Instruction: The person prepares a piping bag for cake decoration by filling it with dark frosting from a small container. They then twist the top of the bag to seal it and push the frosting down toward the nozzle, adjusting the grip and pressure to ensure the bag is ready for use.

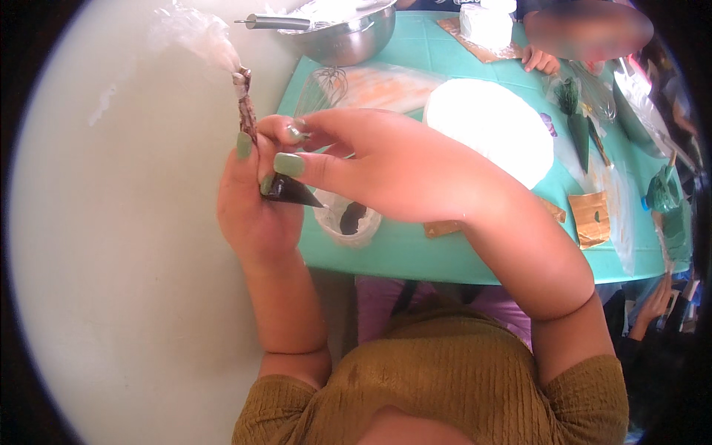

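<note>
A clear plastic piping bag (292, 191) filled with dark icing is gripped in my left hand (264, 217), its tip pointing to the right. The bag's twisted neck (246, 108) rises above that hand and ends in a loose, crumpled top. My right hand (361, 161) reaches across from the right, its thumb over the upper side of the bag; whether it grips the bag is hidden. Below the bag's tip stands a plastic tub (359, 239) with black icing inside. Behind my right wrist is a large round white cake (489, 122), partly covered.
A steel mixing bowl (350, 41) with a whisk stands at the far left of the green table (400, 256). Farther back, another person's hand (540, 60) is near a small white cake (485, 28). Green piping bags (579, 142) and a cardboard piece (589, 233) lie right.
</note>
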Demonstrator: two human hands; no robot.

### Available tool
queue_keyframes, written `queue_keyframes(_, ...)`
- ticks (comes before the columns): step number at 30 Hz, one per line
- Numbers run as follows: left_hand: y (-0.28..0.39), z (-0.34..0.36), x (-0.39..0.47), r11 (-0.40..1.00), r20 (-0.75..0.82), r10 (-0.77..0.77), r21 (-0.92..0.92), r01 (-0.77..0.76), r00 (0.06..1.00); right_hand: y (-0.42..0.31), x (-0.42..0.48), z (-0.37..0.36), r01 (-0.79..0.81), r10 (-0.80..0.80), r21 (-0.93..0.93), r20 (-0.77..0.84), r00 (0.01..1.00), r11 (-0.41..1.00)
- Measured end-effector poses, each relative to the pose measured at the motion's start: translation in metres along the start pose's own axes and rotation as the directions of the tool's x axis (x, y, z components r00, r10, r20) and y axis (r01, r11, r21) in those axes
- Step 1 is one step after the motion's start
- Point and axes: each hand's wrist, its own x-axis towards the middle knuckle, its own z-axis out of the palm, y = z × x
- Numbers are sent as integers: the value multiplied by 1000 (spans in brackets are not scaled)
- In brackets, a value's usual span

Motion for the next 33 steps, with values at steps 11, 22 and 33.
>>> queue_keyframes(11,-1,19,-7,999,-43,-36,26,37,998,19,2,12,259,-281,-203,-85,956,944)
queue_keyframes(22,-12,17,-6,998,-34,26,59,-24,999,24,8,17,324,-355,-234,-105,929,917)
queue_keyframes(33,-14,23,-8,997,-100,13,-73,-20,995,30,10,23,354,-402,-281,-135,905,892)
